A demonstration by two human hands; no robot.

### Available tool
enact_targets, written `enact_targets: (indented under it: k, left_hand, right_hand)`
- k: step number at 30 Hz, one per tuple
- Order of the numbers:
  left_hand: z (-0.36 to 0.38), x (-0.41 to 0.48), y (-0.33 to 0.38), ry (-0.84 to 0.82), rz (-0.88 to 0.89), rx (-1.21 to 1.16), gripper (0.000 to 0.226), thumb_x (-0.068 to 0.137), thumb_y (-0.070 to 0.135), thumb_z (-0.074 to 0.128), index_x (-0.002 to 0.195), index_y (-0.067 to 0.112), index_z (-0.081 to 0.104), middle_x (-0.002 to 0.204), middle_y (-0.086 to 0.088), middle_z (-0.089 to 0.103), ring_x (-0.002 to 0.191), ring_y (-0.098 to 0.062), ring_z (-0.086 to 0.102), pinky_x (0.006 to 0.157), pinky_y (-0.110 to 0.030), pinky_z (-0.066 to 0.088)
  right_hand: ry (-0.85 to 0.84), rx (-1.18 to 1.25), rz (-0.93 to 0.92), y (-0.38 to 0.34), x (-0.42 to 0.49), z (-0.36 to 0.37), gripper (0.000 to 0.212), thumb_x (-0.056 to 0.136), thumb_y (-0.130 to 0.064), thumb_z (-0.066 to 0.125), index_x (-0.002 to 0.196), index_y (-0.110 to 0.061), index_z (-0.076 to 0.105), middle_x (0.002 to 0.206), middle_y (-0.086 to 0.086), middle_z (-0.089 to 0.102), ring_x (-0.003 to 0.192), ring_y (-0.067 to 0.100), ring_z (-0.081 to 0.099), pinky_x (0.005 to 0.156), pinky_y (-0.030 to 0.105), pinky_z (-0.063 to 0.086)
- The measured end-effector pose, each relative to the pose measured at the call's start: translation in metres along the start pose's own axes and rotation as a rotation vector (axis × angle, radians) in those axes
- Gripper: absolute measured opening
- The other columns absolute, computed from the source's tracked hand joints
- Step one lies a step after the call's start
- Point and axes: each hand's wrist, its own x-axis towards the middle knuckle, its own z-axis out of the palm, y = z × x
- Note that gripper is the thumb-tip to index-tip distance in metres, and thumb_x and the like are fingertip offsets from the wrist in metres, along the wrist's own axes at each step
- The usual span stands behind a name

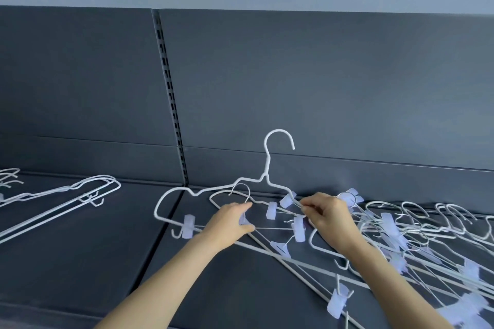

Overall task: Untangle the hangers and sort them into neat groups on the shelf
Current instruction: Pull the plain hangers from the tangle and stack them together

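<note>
A white wire hanger (267, 165) stands tilted up in the middle of the dark shelf (80, 248), its hook against the back panel. Under it lies a thin clip hanger (272, 211) with pale plastic clips. My left hand (230, 222) grips a clip and the wire of that clip hanger. My right hand (328, 218) pinches the white hanger's right shoulder wire between fingertips. A tangled pile of white hangers and clip hangers (417, 243) spreads to the right, partly hidden by my right forearm.
A neat stack of white hangers (69, 195) lies on the left part of the shelf, with more hooks (9, 176) at the far left edge. The grey back panel (320, 88) with a slotted upright (171, 93) rises behind.
</note>
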Motion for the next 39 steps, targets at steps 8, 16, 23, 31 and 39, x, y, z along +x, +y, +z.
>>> enact_targets:
  k: [8,16,23,31,39]
  left_hand:
    - [-0.017,-0.019,-0.009,0.56,0.302,0.224,0.015,0.081,0.021,0.054,0.085,0.011,0.066,0.083,-0.002,0.063,0.082,-0.013,0.047,0.07,-0.026,0.043]
    - [-0.038,-0.027,-0.016,0.477,0.153,0.006,0.022,0.09,0.023,0.052,0.102,0.013,0.067,0.09,-0.002,0.068,0.083,-0.021,0.062,0.074,-0.034,0.049]
    - [-0.052,-0.034,-0.045,0.349,0.02,-0.165,0.017,0.089,0.017,0.058,0.098,0.012,0.071,0.09,-0.012,0.068,0.087,-0.03,0.062,0.082,-0.046,0.049]
    - [-0.064,-0.049,-0.073,0.376,-0.073,-0.137,0.015,0.09,0.019,0.056,0.091,0.018,0.071,0.076,-0.011,0.062,0.073,-0.031,0.057,0.068,-0.043,0.045]
    - [-0.109,-0.098,-0.116,0.499,-0.218,-0.026,0.006,0.09,0.027,0.055,0.093,0.031,0.053,0.089,-0.009,0.068,0.087,-0.028,0.062,0.082,-0.047,0.051]
  right_hand:
    - [-0.043,0.047,0.031,0.011,-0.004,0.003,0.012,0.085,-0.001,0.059,0.083,-0.004,0.07,0.068,0.001,0.058,0.065,0.006,0.051,0.059,0.01,0.038]
    - [-0.088,0.111,0.087,0.001,-0.008,0.002,0.014,0.085,-0.003,0.058,0.083,-0.01,0.07,0.061,-0.011,0.054,0.052,-0.003,0.052,0.052,0.007,0.038]
    - [-0.283,0.148,0.258,-0.003,-0.018,0.006,0.029,0.086,-0.012,0.057,0.057,-0.014,0.06,0.043,-0.004,0.052,0.044,0.013,0.049,0.054,0.029,0.05]
    - [-0.293,0.046,0.24,0.002,-0.026,0.019,0.025,0.081,-0.015,0.064,0.066,-0.035,0.064,0.058,-0.014,0.062,0.042,0.0,0.051,0.06,0.017,0.044]
    - [-0.269,-0.017,-0.011,-0.033,0.0,0.07,0.022,0.084,-0.01,0.06,0.102,-0.02,0.07,0.092,-0.008,0.065,0.087,0.012,0.062,0.079,0.017,0.042]
